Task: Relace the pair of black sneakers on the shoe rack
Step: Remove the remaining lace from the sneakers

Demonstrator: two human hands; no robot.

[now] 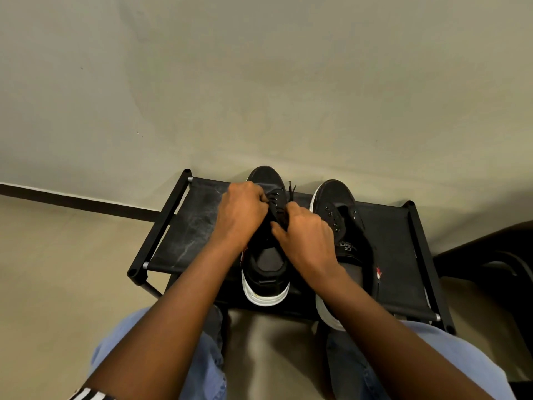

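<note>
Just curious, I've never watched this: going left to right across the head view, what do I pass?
Rack's left rail → left hand → right hand, both gripping the lace → unlaced sneaker → rack's right rail.

Single head cam, wide-angle; faces fwd + down; shoe rack (pixel 184 226) near, low-centre; wall (pixel 259 82) behind.
</note>
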